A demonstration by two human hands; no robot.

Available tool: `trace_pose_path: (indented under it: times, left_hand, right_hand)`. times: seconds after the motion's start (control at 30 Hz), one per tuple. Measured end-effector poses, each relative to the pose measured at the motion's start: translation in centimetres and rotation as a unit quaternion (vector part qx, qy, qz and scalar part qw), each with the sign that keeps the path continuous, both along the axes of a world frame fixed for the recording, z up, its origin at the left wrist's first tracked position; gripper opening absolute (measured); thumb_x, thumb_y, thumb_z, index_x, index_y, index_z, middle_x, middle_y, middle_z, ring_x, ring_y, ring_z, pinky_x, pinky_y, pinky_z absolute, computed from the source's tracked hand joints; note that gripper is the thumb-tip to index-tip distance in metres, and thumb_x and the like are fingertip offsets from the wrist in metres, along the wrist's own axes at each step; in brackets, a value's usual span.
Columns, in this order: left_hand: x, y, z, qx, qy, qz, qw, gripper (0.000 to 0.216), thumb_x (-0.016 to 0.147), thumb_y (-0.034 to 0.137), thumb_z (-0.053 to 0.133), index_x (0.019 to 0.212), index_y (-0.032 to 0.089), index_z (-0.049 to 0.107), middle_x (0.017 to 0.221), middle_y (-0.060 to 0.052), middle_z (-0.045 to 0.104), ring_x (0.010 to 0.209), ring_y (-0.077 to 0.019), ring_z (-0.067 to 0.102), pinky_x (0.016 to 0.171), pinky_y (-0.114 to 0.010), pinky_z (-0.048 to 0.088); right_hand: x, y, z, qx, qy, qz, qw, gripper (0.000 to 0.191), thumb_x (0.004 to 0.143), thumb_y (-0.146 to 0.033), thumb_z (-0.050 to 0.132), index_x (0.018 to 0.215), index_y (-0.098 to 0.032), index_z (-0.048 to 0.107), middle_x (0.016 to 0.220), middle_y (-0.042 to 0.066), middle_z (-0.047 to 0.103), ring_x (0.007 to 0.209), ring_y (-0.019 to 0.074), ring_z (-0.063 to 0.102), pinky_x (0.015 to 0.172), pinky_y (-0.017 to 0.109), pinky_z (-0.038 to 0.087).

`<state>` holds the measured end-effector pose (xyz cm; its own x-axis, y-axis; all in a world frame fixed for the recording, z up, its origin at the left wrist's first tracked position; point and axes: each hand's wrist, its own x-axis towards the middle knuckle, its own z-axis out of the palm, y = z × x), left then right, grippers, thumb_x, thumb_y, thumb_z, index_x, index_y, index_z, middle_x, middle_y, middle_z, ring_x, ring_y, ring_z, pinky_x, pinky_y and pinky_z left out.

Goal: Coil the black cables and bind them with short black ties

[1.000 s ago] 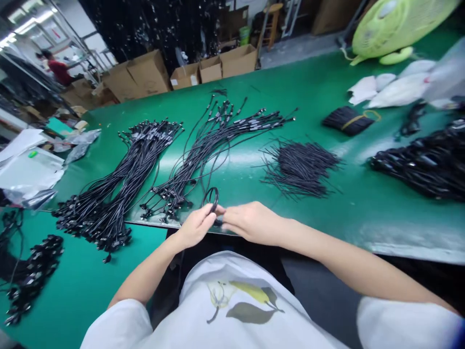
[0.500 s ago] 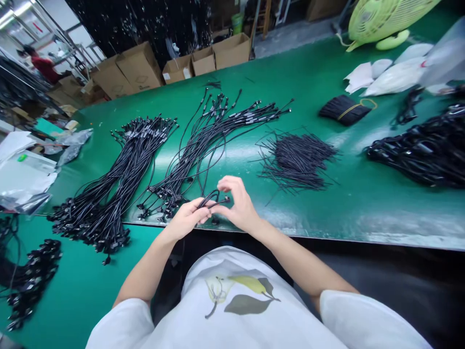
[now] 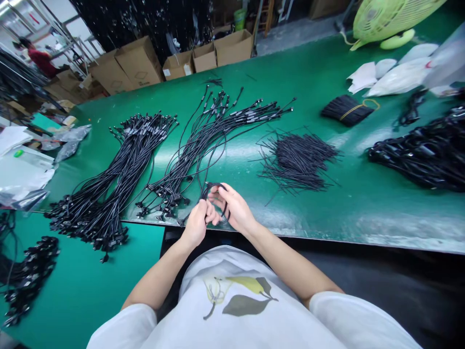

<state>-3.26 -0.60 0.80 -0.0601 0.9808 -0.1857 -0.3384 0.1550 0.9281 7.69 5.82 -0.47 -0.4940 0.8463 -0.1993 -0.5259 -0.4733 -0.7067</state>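
Observation:
Between my two hands is a black cable [image 3: 225,213], bent into a loop at the table's front edge. My left hand [image 3: 199,220] is closed around one side of the coil. My right hand [image 3: 234,207] has its fingers curled round the other side, with the loop passing across them. Just beyond lies a loose bundle of black cables [image 3: 192,154] with connectors at both ends. Left of it is a thicker cable bundle [image 3: 127,160], its near connectors reaching past the table edge. A pile of short black ties [image 3: 301,160] lies to the right of my hands.
A banded bundle of black ties [image 3: 347,109] and a heap of coiled cables [image 3: 421,150] sit at the right. A yellow-green fan [image 3: 385,22] stands behind. Cardboard boxes [image 3: 140,63] line the far edge. A person in red [image 3: 41,60] is in the far left background.
The cable has gone from a flatter bundle to a rounder, open loop. My left hand has shifted slightly right and turned; my right fingers have moved down around the loop.

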Motion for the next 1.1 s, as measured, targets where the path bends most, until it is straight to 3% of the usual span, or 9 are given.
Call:
trace_pose_path:
  times: [0.1, 0.23, 0.37, 0.47, 0.6, 0.7, 0.77, 0.93, 1.1]
  left_hand:
    - [-0.9, -0.2, -0.4, 0.005, 0.083, -0.048, 0.995, 0.05, 0.088, 0.065, 0.044, 0.065, 0.021, 0.04, 0.05, 0.008, 0.032, 0.049, -0.0107, 0.042, 0.069, -0.032, 0.048]
    - [-1.1, -0.8, -1.1, 0.009, 0.238, -0.071, 0.969, 0.051, 0.09, 0.065, 0.038, 0.076, 0.018, 0.051, 0.062, 0.0, 0.051, 0.063, -0.0162, 0.053, 0.072, -0.034, 0.048]
    - [0.1, -1.0, -1.3, 0.048, 0.3, -0.113, 0.946, 0.054, 0.092, 0.06, 0.038, 0.118, 0.015, 0.055, 0.112, -0.014, 0.063, 0.113, -0.0273, 0.057, 0.099, -0.039, 0.042]
    - [0.7, -0.9, -1.3, 0.05, 0.295, -0.14, 0.944, 0.054, 0.092, 0.056, 0.044, 0.128, 0.017, 0.052, 0.131, -0.015, 0.055, 0.134, -0.0295, 0.04, 0.111, -0.042, 0.03]
    - [0.9, -0.9, -1.3, 0.013, 0.232, -0.186, 0.955, 0.046, 0.091, 0.056, 0.047, 0.104, 0.015, 0.061, 0.103, -0.01, 0.064, 0.11, -0.0262, 0.056, 0.099, -0.039, 0.041]
    - [1.0, -1.2, -0.9, -0.038, 0.133, -0.229, 0.964, 0.044, 0.089, 0.057, 0.049, 0.079, 0.015, 0.055, 0.07, -0.002, 0.055, 0.07, -0.0158, 0.056, 0.074, -0.032, 0.048]
    - [1.3, -1.5, -0.3, -0.071, 0.035, -0.252, 0.964, 0.047, 0.086, 0.061, 0.052, 0.077, 0.015, 0.051, 0.062, 0.002, 0.046, 0.057, -0.0119, 0.048, 0.06, -0.029, 0.045]
    - [2.4, -2.0, 1.4, -0.108, -0.108, -0.232, 0.961, 0.049, 0.078, 0.061, 0.065, 0.09, 0.016, 0.051, 0.068, 0.002, 0.046, 0.059, -0.0109, 0.047, 0.058, -0.027, 0.042]
    - [3.0, -2.0, 1.9, -0.154, -0.188, -0.208, 0.947, 0.034, 0.082, 0.045, 0.067, 0.096, 0.016, 0.057, 0.072, 0.001, 0.045, 0.06, -0.0103, 0.044, 0.056, -0.025, 0.038]
  right_hand:
    - [0.3, -1.4, 0.3, 0.043, -0.014, 0.035, 0.998, 0.034, 0.081, -0.05, 0.065, 0.095, -0.019, 0.059, 0.096, 0.006, 0.065, 0.077, 0.0131, 0.059, 0.068, 0.025, 0.05]
    - [1.0, -3.1, 0.9, 0.196, -0.143, 0.061, 0.968, 0.038, 0.093, -0.052, 0.047, 0.111, -0.021, 0.06, 0.108, 0.008, 0.066, 0.077, 0.0145, 0.059, 0.067, 0.028, 0.051]
    - [1.4, -3.6, 1.1, 0.271, -0.206, 0.013, 0.94, 0.037, 0.097, -0.048, 0.041, 0.115, -0.02, 0.058, 0.104, 0.007, 0.067, 0.101, 0.0177, 0.059, 0.089, 0.032, 0.047]
    - [1.3, -3.4, 1.0, 0.252, -0.19, -0.009, 0.949, 0.036, 0.097, -0.048, 0.04, 0.11, -0.018, 0.056, 0.091, 0.004, 0.065, 0.089, 0.0145, 0.06, 0.087, 0.03, 0.047]
    - [1.8, -2.8, 1.2, 0.193, -0.153, -0.019, 0.969, 0.033, 0.095, -0.049, 0.043, 0.103, -0.019, 0.055, 0.079, -0.001, 0.057, 0.069, 0.0094, 0.054, 0.065, 0.022, 0.047]
    - [2.8, -2.0, 2.0, 0.12, -0.119, 0.084, 0.982, 0.032, 0.09, -0.048, 0.053, 0.106, -0.021, 0.053, 0.076, -0.002, 0.056, 0.058, 0.0076, 0.051, 0.043, 0.016, 0.035]
    - [3.4, -1.4, 2.7, 0.082, -0.083, 0.127, 0.985, 0.035, 0.084, -0.045, 0.062, 0.109, -0.022, 0.051, 0.072, -0.004, 0.054, 0.056, 0.0079, 0.053, 0.038, 0.013, 0.029]
    - [3.4, -0.9, 3.7, 0.082, 0.015, 0.06, 0.995, 0.037, 0.076, -0.046, 0.073, 0.089, -0.022, 0.048, 0.056, -0.011, 0.046, 0.042, 0.0043, 0.045, 0.046, 0.019, 0.048]
    - [3.6, -0.2, 3.1, 0.122, 0.037, 0.06, 0.99, 0.052, 0.071, -0.064, 0.07, 0.077, -0.021, 0.042, 0.046, -0.013, 0.042, 0.031, 0.0034, 0.038, 0.037, 0.018, 0.044]
